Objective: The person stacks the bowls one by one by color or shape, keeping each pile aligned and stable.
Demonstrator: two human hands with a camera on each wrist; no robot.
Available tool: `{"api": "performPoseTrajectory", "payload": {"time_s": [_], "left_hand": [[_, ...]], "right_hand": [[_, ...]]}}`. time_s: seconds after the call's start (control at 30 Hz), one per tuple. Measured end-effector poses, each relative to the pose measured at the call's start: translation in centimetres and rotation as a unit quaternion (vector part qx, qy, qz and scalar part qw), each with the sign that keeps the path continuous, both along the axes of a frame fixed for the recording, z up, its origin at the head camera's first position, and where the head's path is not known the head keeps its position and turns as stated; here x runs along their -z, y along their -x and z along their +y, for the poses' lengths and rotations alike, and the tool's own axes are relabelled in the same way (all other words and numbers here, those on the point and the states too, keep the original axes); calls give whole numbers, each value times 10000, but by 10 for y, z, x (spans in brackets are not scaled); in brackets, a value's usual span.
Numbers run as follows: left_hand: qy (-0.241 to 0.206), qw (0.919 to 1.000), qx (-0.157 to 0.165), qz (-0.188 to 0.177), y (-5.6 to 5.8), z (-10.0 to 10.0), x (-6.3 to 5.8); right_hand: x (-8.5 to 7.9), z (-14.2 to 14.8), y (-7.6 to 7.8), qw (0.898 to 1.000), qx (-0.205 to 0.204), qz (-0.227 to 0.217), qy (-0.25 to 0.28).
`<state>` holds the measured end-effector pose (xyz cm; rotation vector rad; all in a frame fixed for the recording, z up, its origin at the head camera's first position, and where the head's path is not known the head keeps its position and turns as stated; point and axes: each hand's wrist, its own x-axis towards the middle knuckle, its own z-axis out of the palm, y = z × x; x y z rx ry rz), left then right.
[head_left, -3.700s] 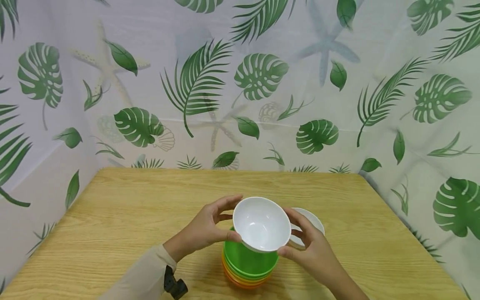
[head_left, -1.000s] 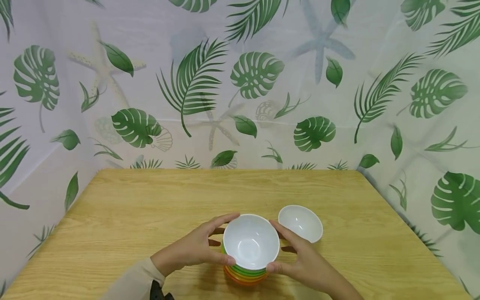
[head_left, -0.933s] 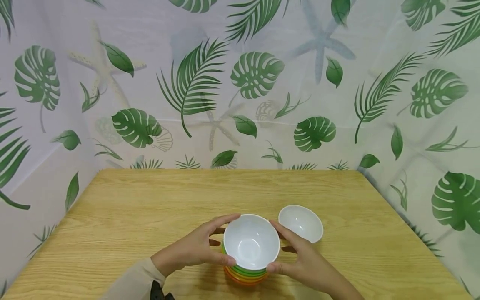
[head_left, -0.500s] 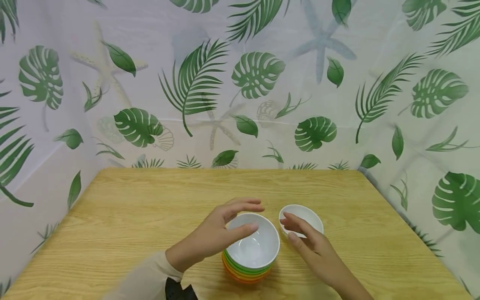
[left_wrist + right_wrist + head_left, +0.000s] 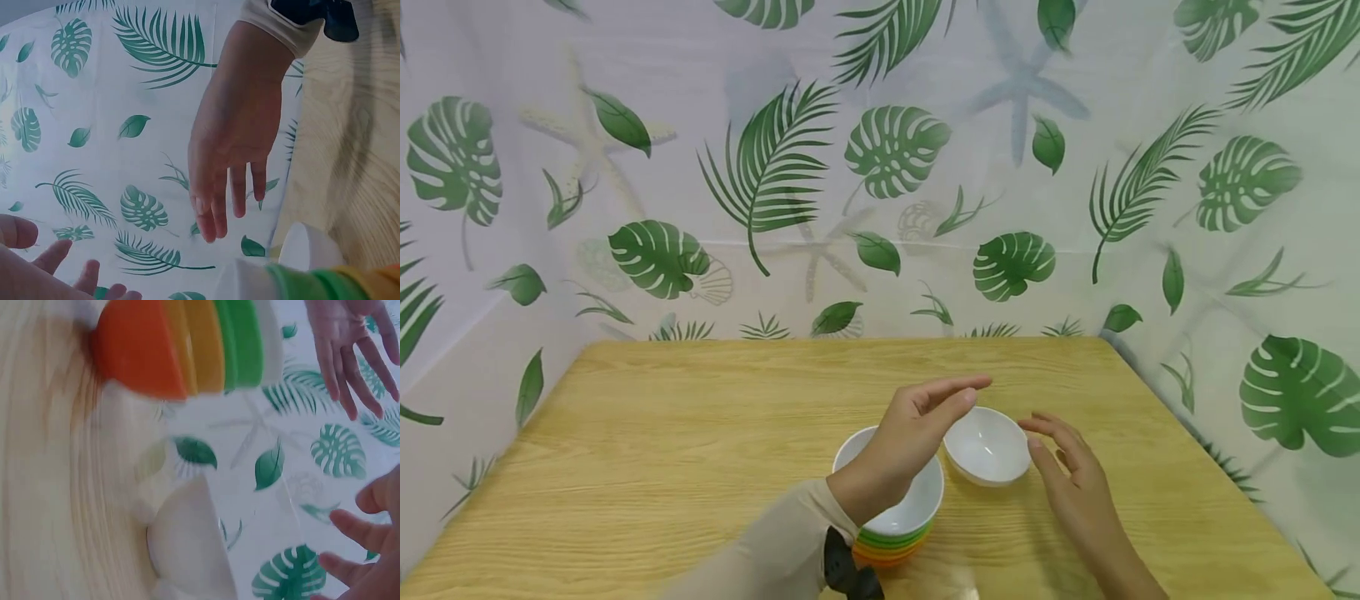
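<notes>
A single white bowl (image 5: 988,450) stands on the table to the right of a bowl stack. My left hand (image 5: 910,433) hovers over the stack, fingers stretched towards that bowl's far left rim and holding nothing. On the bowl's right side is my right hand (image 5: 1078,479), its fingers loosely bent close to the rim; whether they touch it is unclear. The stack has a white bowl (image 5: 917,504) on top, partly hidden by my left wrist. Under it are green bowls (image 5: 240,344), yellow bowls (image 5: 200,347) and an orange bowl (image 5: 137,350), seen sideways in the right wrist view.
The wooden table (image 5: 700,433) runs back to a leaf-printed cloth (image 5: 820,183), which also rises along the left and right sides. A black wrist device (image 5: 842,562) sits on my left sleeve (image 5: 775,546).
Both hands lowered a white bowl onto the stack and let go of it. They have since moved right, to either side of the other white bowl. The head view has shifted slightly.
</notes>
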<state>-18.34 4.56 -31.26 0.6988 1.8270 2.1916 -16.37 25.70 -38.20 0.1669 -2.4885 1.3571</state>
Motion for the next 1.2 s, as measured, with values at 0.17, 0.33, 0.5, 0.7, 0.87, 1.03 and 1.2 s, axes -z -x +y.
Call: {"api": "performPoseTrajectory", "payload": {"time_s": [0.17, 0.33, 0.5, 0.7, 0.87, 1.03, 1.2], "left_hand": [[39, 9983, -240, -537, 4, 10, 6], [-39, 9957, -269, -889, 7, 17, 11], [-60, 9923, -342, -1185, 8, 22, 15], [68, 9905, -318, -1335, 9, 26, 21], [-6, 9896, -321, -1400, 10, 28, 21], [-110, 9890, -249, -1453, 10, 29, 20], [-260, 9862, -138, -1630, 9, 29, 19]], "right_hand": [[9, 17, 9, 9962, -35, -774, -407], [19, 30, 16, 9729, -347, -2084, 944], [32, 30, 25, 9206, -326, -2884, 2613], [44, 23, 31, 8827, -610, -2996, 3568], [48, 18, 32, 8643, -663, -3040, 3952], [49, 16, 33, 8503, -514, -3050, 4259], [50, 14, 33, 8419, -430, -3005, 4461]]}}
